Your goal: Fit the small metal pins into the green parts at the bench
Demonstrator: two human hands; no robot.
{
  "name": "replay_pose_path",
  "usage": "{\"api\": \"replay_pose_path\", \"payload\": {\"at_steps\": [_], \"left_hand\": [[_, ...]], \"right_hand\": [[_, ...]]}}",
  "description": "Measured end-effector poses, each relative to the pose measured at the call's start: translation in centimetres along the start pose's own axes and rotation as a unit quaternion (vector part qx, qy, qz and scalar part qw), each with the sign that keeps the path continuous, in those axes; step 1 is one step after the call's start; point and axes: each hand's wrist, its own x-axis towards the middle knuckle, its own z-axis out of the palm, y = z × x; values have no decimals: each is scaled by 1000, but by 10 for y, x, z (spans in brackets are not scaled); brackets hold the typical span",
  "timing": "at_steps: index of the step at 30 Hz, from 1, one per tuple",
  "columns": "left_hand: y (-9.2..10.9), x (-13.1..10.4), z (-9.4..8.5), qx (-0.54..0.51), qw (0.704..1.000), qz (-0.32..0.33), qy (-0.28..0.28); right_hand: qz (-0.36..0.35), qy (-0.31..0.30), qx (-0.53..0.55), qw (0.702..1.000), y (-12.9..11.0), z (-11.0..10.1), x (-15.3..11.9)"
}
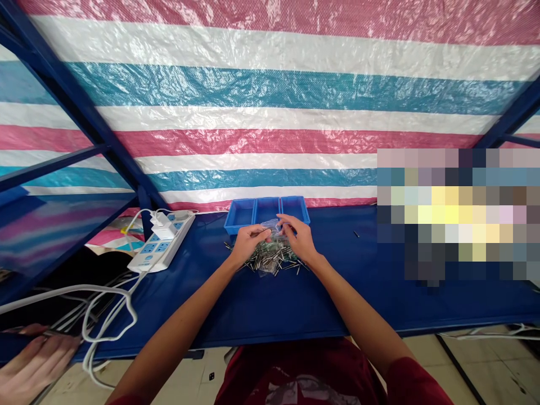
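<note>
Both of my hands are over the blue table, at a clear plastic bag (273, 226). My left hand (248, 243) is closed, its thumb and fingers pinching the bag's left side. On the other side, my right hand (298, 239) grips the bag between thumb and bent fingers, the index finger raised. Under and between the hands lies a heap of small thin metal rods with dark parts (272, 260); their exact kind is too small to tell. Just behind the hands stands a blue tray with three compartments (240, 229), its front partly hidden by my hands.
A white power strip (162, 244) with a plugged-in charger (163, 226) stands left on the table (337, 298). White cables (110, 289) loop over the left edge. One small rod (356, 234) lies apart. Another person's hand (40, 357) is at lower left. The right side is pixelated.
</note>
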Motion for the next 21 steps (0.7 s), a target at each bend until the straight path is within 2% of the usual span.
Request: {"api": "replay_pose_path", "payload": {"at_steps": [5,7,9,12,14,17,19,21], "left_hand": [[1,0,-3,-74,992,-54,-86],[0,0,-2,-84,990,-67,-97],[-1,-1,-1,-61,995,-54,-56],[0,-3,0,1,999,8,34],[1,-5,0,45,996,64,43],[2,-7,1,111,986,125,21],[1,-8,2,129,983,129,35],[-1,-7,3,98,988,105,57]], "right_hand": [[-87,-36,-120,988,5,-1,-2],[-104,-42,-132,985,6,0,-2],[-105,-37,-127,986,6,1,-2],[-82,-33,-115,989,2,1,-3],[-60,-35,-112,991,-1,2,-3],[-38,-30,-99,994,-4,4,-4],[-40,-16,-76,996,-5,5,-5],[-50,5,-47,998,-4,7,-6]]}}
